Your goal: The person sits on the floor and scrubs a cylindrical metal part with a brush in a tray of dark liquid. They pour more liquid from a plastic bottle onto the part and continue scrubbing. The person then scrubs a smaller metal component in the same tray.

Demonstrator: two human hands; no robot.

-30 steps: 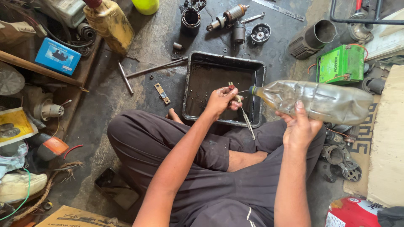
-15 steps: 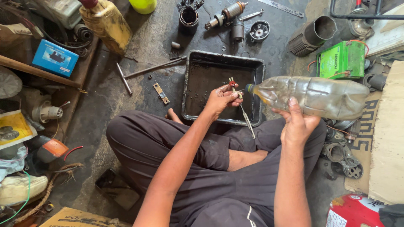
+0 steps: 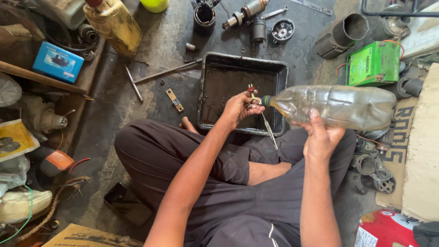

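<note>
Over the black tray [image 3: 215, 68] at twelve o'clock from the crossed legs, left hand [image 3: 238, 110] pinching a small metal part [image 3: 253, 98], right hand [image 3: 322, 137] at three o'clock gripping a tilted clear plastic bottle [image 3: 338, 106], its neck touching that part.

You're sitting on the floor [image 3: 151, 55] of a repair workshop, with motor parts [image 3: 247, 11], a battery [image 3: 372, 61] and an oily tray [image 3: 242, 61] lying around you.

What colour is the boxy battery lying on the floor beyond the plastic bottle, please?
Green, with reddish wires at its top; the battery shows in the head view.
</note>
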